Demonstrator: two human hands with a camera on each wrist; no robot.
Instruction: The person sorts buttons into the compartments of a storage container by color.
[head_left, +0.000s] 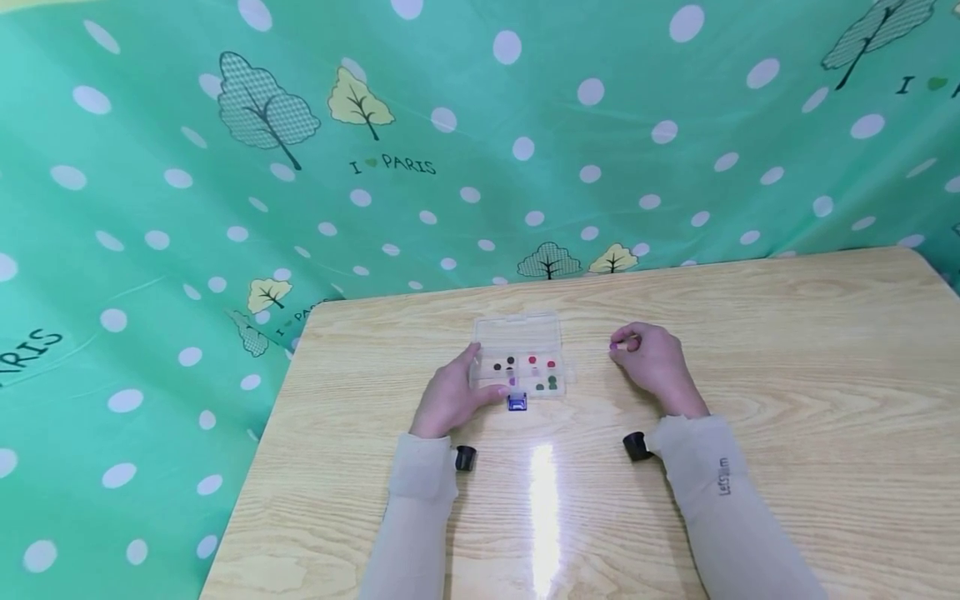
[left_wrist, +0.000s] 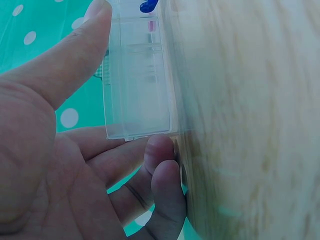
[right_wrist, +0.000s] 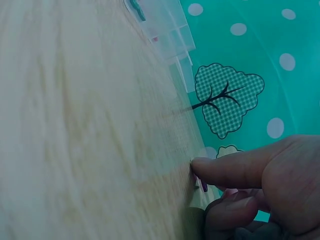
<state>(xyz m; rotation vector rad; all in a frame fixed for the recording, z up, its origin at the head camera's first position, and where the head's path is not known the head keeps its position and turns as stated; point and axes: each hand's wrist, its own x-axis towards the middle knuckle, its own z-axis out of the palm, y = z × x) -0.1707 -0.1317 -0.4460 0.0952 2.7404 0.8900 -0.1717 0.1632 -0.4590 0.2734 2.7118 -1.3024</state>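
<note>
A clear plastic compartment box (head_left: 480, 373) lies on the table with its lid (head_left: 517, 333) raised at the back. My left hand (head_left: 450, 392) holds the box at its left end, thumb along the front side and fingers at the far side. Small black pieces (head_left: 511, 361), red pieces (head_left: 532, 360), green pieces (head_left: 552, 382) and a purple piece (head_left: 512, 382) lie in separate compartments. To the right of the box, my right hand (head_left: 651, 358) pinches a small purple piece (right_wrist: 204, 186) between thumb and fingers, low over the table. The fingers partly hide that piece.
A small dark blue piece (head_left: 517, 402) sits at the front edge of the box. The wood-grain table (head_left: 787, 375) reaches back to a green dotted curtain (head_left: 465, 150). Black wrist cameras (head_left: 636, 446) stick out from both sleeves.
</note>
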